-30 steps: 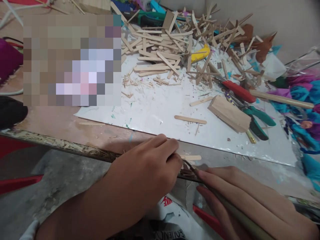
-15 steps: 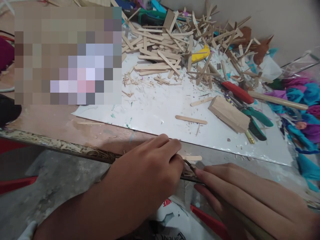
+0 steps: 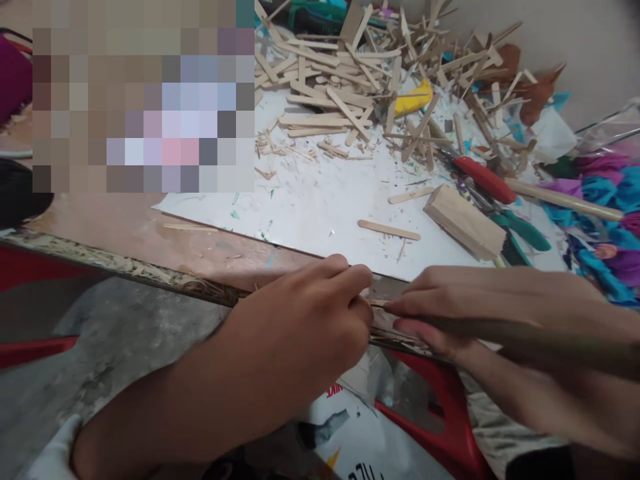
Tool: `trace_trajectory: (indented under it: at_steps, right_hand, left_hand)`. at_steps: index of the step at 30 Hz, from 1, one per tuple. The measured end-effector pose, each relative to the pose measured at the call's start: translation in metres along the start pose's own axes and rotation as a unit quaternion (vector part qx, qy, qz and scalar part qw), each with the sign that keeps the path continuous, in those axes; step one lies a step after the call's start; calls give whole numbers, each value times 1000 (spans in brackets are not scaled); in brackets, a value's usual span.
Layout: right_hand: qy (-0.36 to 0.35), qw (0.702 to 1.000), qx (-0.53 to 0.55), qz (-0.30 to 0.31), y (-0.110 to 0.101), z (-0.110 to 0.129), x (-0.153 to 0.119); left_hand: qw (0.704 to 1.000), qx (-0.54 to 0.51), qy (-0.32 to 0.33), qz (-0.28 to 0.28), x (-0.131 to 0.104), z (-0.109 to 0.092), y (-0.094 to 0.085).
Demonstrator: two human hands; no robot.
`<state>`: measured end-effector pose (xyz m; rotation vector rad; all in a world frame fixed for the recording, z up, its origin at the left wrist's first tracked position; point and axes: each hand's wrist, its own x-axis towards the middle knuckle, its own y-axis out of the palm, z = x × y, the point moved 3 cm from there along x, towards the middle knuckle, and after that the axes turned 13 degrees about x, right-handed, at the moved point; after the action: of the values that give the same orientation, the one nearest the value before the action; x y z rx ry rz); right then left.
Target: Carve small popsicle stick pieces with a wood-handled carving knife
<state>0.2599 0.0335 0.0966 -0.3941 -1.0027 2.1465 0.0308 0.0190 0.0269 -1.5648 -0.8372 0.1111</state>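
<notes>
One long-handled tool (image 3: 550,341), 4 o'clock, gripped in the right hand (image 3: 465,313) | Left hand (image 3: 310,317), 6 o'clock, curls, its hold hidden | Red "NIKE" (image 3: 334,391) marks white cloth (image 3: 377,433), 6 o'clock; dark lettering (image 3: 366,472) unreadable

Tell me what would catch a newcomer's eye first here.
The heap of wooden sticks at the back of the white sheet stands out first. At the near table edge, the left hand is curled and the right hand holds a long handle. A red grip lies behind the wooden block.
</notes>
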Motion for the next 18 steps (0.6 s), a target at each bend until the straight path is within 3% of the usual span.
trace_trajectory:
  at_steps: [6,12,18]
  right_hand:
    - [13,993,114,17,-11,-3,16]
    - [-11,997,73,7,-2,-2,4]
    - [-37,998,27,-44,10,-1,-16]
  left_hand:
    - [999,3,-24,-49,-1,-1,1]
    - [999,-4,-29,-42,-2,-1,1]
    - [999,1,9,-32,0,-2,5]
